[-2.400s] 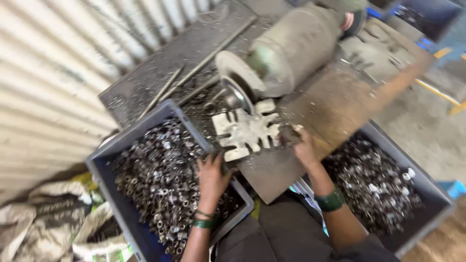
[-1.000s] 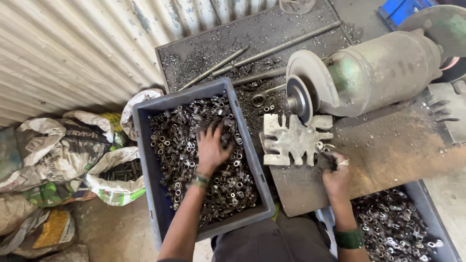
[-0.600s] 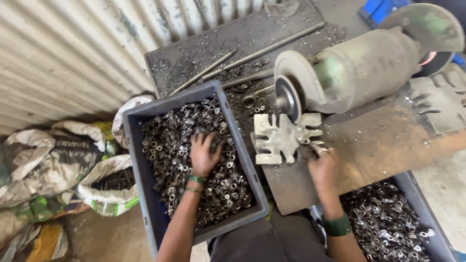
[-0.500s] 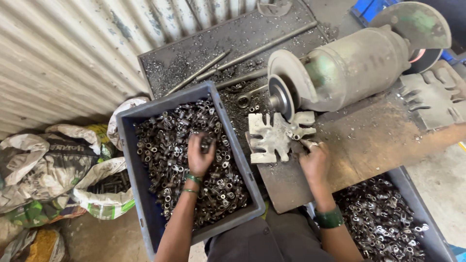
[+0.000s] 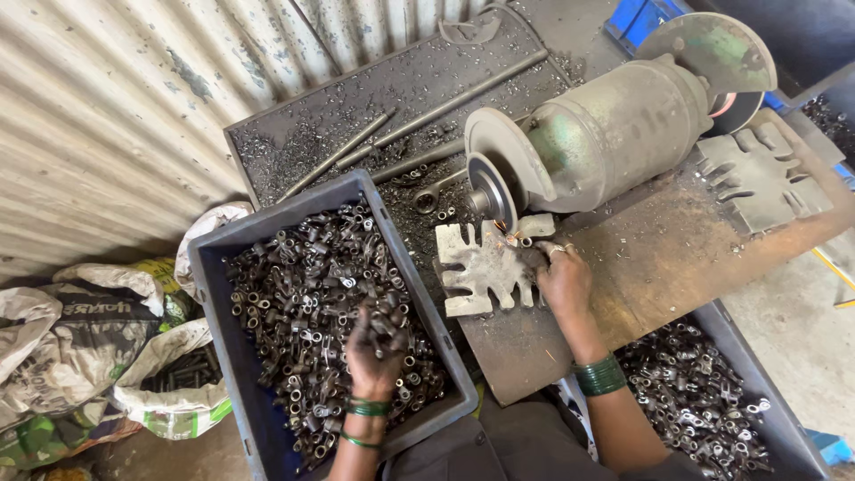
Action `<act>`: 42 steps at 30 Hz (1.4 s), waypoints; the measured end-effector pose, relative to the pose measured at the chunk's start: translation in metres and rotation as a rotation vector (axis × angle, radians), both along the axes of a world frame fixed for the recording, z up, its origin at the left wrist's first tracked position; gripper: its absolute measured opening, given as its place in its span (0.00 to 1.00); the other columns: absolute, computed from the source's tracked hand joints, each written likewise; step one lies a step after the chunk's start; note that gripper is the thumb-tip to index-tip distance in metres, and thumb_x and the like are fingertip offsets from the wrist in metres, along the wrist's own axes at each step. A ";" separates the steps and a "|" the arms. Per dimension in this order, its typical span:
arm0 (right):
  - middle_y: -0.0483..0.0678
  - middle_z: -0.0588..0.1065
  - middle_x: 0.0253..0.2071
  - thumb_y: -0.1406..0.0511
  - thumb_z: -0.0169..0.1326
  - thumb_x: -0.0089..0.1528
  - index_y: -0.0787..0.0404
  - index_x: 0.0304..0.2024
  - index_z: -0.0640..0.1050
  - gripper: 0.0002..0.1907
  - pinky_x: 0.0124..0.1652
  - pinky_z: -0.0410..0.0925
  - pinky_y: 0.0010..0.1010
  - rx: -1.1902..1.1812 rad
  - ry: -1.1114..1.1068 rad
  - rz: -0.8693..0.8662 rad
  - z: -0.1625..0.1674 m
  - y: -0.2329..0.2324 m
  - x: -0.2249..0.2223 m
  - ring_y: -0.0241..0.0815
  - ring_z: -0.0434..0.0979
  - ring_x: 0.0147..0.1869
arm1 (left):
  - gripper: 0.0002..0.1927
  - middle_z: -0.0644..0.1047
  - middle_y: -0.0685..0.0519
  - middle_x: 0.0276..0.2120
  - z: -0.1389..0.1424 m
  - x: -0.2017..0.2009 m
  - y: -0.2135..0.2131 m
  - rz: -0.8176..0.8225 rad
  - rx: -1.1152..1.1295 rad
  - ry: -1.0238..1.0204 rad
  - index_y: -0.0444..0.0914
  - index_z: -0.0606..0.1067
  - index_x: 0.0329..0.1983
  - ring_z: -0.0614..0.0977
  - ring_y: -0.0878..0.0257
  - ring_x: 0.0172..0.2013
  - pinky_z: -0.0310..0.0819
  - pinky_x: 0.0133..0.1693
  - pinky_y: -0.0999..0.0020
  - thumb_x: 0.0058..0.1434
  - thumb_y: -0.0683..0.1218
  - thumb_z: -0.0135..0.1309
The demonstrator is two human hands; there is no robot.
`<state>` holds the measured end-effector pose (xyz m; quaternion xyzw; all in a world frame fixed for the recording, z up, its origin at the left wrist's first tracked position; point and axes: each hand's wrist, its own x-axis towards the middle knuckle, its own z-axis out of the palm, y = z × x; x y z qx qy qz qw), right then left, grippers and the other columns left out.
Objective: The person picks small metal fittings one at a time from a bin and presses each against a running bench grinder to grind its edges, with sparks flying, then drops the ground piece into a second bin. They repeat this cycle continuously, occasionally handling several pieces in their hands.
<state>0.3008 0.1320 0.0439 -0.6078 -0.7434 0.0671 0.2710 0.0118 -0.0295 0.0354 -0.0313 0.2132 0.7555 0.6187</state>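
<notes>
At the grinding wheel (image 5: 492, 189), your right hand (image 5: 563, 283) pinches a small metal part (image 5: 525, 256), fingers closed on it, sparks showing, above the slotted rest plate (image 5: 476, 267). Your left hand (image 5: 374, 352) sits in the dark blue crate (image 5: 223, 356) of metal fittings (image 5: 307, 294), fingers curled around a few.

Dull grey metal fittings (image 5: 321, 294) fill a matt plastic crate (image 5: 218, 267) beside a rough, worn grinder (image 5: 614, 134).
</notes>
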 end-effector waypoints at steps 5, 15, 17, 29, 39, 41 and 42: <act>0.61 0.80 0.37 0.67 0.60 0.55 0.59 0.47 0.84 0.17 0.45 0.72 0.47 0.110 -0.014 0.048 0.001 0.007 -0.002 0.62 0.80 0.43 | 0.10 0.79 0.55 0.32 -0.025 0.015 -0.008 -0.009 -0.239 -0.034 0.42 0.75 0.47 0.82 0.62 0.31 0.79 0.34 0.72 0.62 0.47 0.53; 0.61 0.78 0.37 0.66 0.61 0.56 0.56 0.46 0.84 0.14 0.42 0.72 0.49 0.011 0.034 -0.023 0.003 0.010 -0.008 0.63 0.79 0.40 | 0.14 0.80 0.54 0.41 -0.060 0.015 -0.019 0.038 -0.157 0.067 0.42 0.74 0.53 0.80 0.59 0.41 0.75 0.44 0.61 0.65 0.46 0.57; 0.60 0.79 0.38 0.69 0.59 0.54 0.56 0.47 0.84 0.17 0.42 0.72 0.48 0.025 0.021 -0.013 0.003 0.011 -0.009 0.62 0.79 0.40 | 0.13 0.79 0.54 0.42 -0.057 0.017 -0.018 0.018 -0.019 0.048 0.40 0.74 0.53 0.80 0.58 0.41 0.73 0.45 0.61 0.66 0.45 0.58; 0.59 0.78 0.36 0.69 0.59 0.52 0.54 0.48 0.85 0.20 0.41 0.72 0.48 -0.011 -0.028 -0.039 0.008 0.011 -0.013 0.61 0.79 0.39 | 0.18 0.79 0.52 0.40 -0.048 0.022 -0.015 0.000 -0.066 0.060 0.38 0.72 0.57 0.81 0.58 0.38 0.78 0.39 0.63 0.65 0.45 0.56; 0.53 0.79 0.37 0.68 0.67 0.47 0.58 0.39 0.84 0.16 0.41 0.73 0.42 0.303 0.120 0.103 0.017 -0.019 -0.003 0.55 0.80 0.39 | 0.25 0.77 0.53 0.31 -0.038 0.023 -0.013 -0.068 -0.182 0.191 0.36 0.71 0.67 0.81 0.62 0.34 0.81 0.40 0.65 0.68 0.47 0.52; 0.52 0.80 0.41 0.71 0.64 0.50 0.58 0.42 0.84 0.16 0.43 0.74 0.39 0.480 0.032 0.127 0.012 -0.028 -0.001 0.53 0.81 0.42 | 0.24 0.79 0.52 0.34 -0.039 0.024 -0.013 -0.091 -0.293 0.204 0.36 0.71 0.64 0.82 0.61 0.36 0.81 0.42 0.64 0.65 0.47 0.51; 0.51 0.79 0.40 0.70 0.65 0.52 0.57 0.41 0.84 0.14 0.41 0.74 0.38 0.525 0.041 0.160 0.012 -0.033 -0.001 0.52 0.81 0.41 | 0.23 0.79 0.53 0.34 -0.038 0.024 -0.014 -0.088 -0.251 0.205 0.36 0.71 0.63 0.82 0.61 0.36 0.82 0.43 0.63 0.65 0.47 0.51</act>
